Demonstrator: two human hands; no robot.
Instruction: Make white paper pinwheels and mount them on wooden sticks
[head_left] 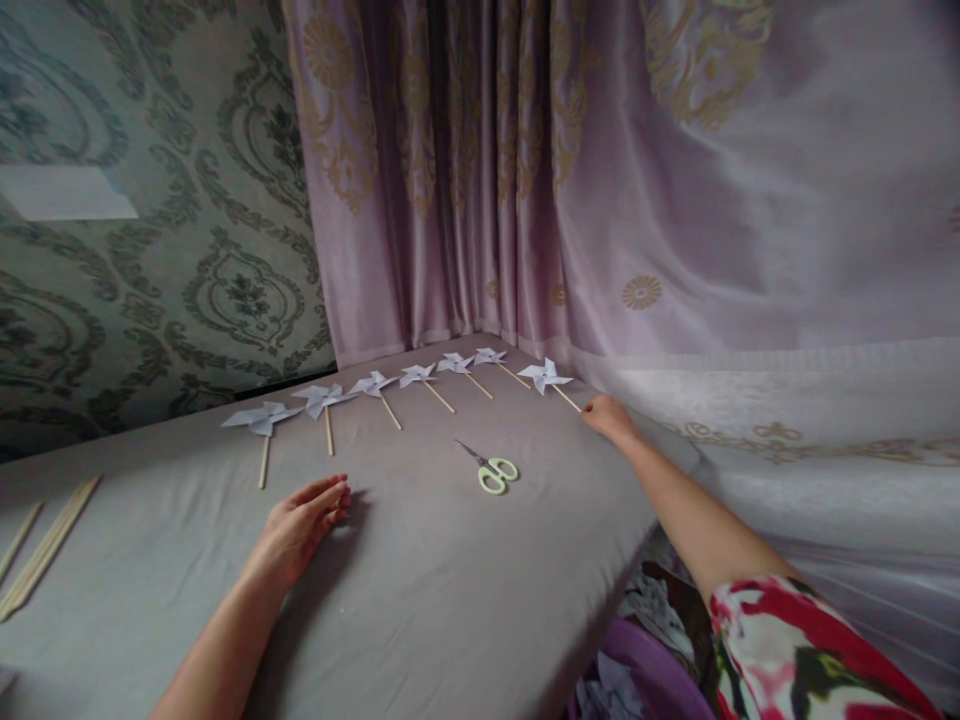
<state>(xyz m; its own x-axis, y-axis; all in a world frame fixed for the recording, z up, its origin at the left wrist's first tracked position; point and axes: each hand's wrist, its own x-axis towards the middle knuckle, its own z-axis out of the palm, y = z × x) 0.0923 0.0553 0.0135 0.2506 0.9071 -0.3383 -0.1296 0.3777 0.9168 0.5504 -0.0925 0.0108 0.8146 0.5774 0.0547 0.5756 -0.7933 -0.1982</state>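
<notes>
At the far right of the grey-covered surface (420, 580), my right hand (611, 418) pinches the lower end of the wooden stick of a white paper pinwheel (546, 376). Its blades point toward the curtain. Several more pinwheels (322, 400) lie in a row along the far edge, sticks toward me. My left hand (304, 525) hovers over the cloth at left of centre, fingers curled together, with nothing visible in them. Between the hands, nearer the right one, lie scissors (495, 474) with pale green handles, their blades pointing away and left.
Loose wooden sticks (52, 550) lie at the left. A patterned wall (225, 220) and a pink curtain (480, 180) with gold designs border the far side. Below the right edge stands a purple tub (652, 665) with crumpled pale material (611, 690).
</notes>
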